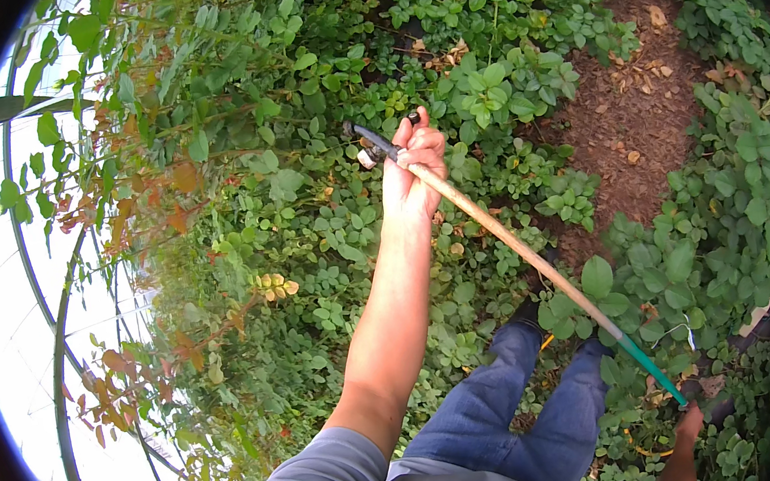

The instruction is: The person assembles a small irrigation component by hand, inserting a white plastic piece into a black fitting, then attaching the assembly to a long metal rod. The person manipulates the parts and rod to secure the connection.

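A long wooden-handled tool (521, 248) slants across the view from upper left to lower right. My left hand (416, 164) is closed round its upper end, just below a dark curved head (374, 138). Beside the head is a small pale round part. The fingers and leaves hide some of the head, so its exact kind cannot be made out. At the lower right, my right hand (690, 421) is at the green end (653, 369) of the handle, fingers closed about it and partly hidden by its small size and the foliage.
Dense leafy bushes (305, 212) surround me, some with reddish leaves at left. A brown soil path (635, 123) strewn with dry leaves runs at upper right. Curved dark frame bars (60, 376) stand before a bright white background. My jeans (483, 411) reach down among low plants.
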Demonstrator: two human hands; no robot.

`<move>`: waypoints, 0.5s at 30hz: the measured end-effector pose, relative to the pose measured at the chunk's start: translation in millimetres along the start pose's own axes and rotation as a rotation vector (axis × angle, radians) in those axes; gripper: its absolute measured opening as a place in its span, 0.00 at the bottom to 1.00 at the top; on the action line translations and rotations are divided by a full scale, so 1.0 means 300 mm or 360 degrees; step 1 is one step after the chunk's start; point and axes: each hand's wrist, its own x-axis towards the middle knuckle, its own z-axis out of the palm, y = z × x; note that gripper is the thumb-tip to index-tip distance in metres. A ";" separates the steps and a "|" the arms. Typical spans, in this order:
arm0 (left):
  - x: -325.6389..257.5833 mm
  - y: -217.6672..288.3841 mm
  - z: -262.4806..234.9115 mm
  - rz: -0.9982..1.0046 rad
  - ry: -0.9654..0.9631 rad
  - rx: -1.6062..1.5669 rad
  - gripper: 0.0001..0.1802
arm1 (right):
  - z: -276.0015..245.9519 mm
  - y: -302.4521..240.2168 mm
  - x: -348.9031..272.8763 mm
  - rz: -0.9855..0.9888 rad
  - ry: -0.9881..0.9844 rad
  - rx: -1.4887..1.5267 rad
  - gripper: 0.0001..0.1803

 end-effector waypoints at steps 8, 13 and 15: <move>0.012 0.007 0.000 -0.0095 -0.0073 -0.0158 0.15 | -0.247 -0.257 -0.180 -0.0403 -0.0396 -0.0518 0.16; -0.025 0.041 -0.036 0.0000 -0.0036 -0.0128 0.15 | -0.605 -0.948 -0.813 -0.1215 -0.0097 0.0009 0.22; -0.036 0.035 -0.029 0.0040 -0.0067 -0.0082 0.15 | -0.628 -1.182 -0.972 -0.1598 0.0049 0.0457 0.24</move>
